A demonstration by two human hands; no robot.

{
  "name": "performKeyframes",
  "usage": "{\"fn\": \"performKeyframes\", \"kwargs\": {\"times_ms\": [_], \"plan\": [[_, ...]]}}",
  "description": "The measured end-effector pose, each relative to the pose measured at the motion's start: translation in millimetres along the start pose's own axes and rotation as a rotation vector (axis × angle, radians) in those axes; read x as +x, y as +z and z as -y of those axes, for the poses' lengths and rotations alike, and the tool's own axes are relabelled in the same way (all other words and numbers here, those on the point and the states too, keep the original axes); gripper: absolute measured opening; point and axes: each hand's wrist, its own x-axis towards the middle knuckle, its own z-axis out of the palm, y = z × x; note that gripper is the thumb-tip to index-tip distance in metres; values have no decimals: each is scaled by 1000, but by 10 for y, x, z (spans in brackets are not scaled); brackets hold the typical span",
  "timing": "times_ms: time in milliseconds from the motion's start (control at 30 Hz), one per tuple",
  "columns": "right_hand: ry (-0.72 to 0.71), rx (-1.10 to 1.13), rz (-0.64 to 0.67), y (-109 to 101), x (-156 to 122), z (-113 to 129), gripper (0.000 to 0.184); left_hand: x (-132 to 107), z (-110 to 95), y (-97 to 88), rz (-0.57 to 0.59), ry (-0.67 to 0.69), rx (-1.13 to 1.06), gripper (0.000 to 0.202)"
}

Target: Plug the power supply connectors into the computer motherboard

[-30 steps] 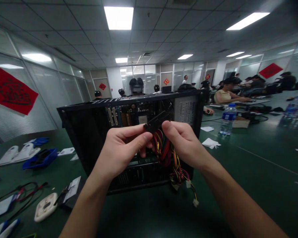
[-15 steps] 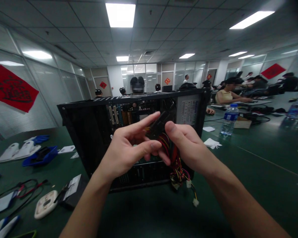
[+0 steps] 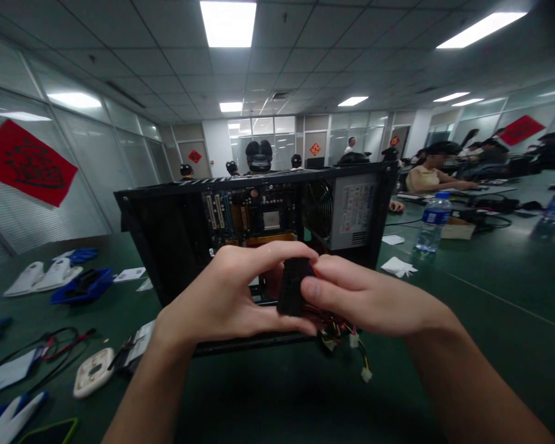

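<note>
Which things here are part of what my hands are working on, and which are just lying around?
In hand: black connector, held by left hand and right hand; coloured wires; open computer case.
Lying about: water bottle, tissue, white disc.

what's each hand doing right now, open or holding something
left hand: closed, pinching the black connector
right hand: closed on the same black connector

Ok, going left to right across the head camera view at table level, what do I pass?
First the white oval device → left hand → black connector, pinched between both hands → right hand → water bottle. The open computer case spans the middle, so it is left out.
</note>
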Motion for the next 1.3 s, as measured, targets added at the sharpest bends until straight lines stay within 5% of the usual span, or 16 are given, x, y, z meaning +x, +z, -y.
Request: {"fn": "performKeyframes", "kwargs": {"times_ms": [267, 1300], "plan": [[14, -16, 2, 102, -21, 113, 30, -19, -34, -21, 8, -6, -13, 60], [-108, 20, -58, 136, 13, 51, 31, 4, -59, 63, -15, -3, -87, 59]]}}
